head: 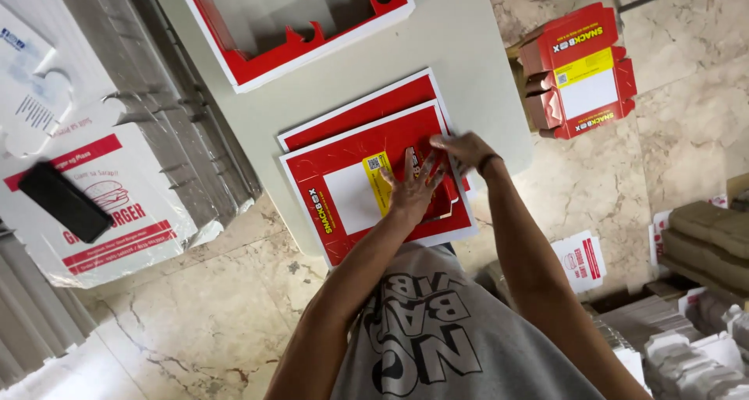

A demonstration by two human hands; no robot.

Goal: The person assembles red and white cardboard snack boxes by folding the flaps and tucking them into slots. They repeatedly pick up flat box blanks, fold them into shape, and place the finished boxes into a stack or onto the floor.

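I am watching my left hand (411, 188) lying flat with fingers spread, pressing down on a red flat box blank (367, 185) that is resting on the grey tabletop (468, 49). My right hand (462, 149) is working just beyond it, fingers curled and pinching a red flap (446, 197) at the blank's edge, lifting it a little. A second flat blank (367, 107) is lying under and just past the first. Further off past my right hand, a folded red box (581, 69) is sitting on the marble floor (686, 127), so I judge at least one box is finished. The blank under my hands is only starting to take shape: most of its panels are still lying flat, unfolded.
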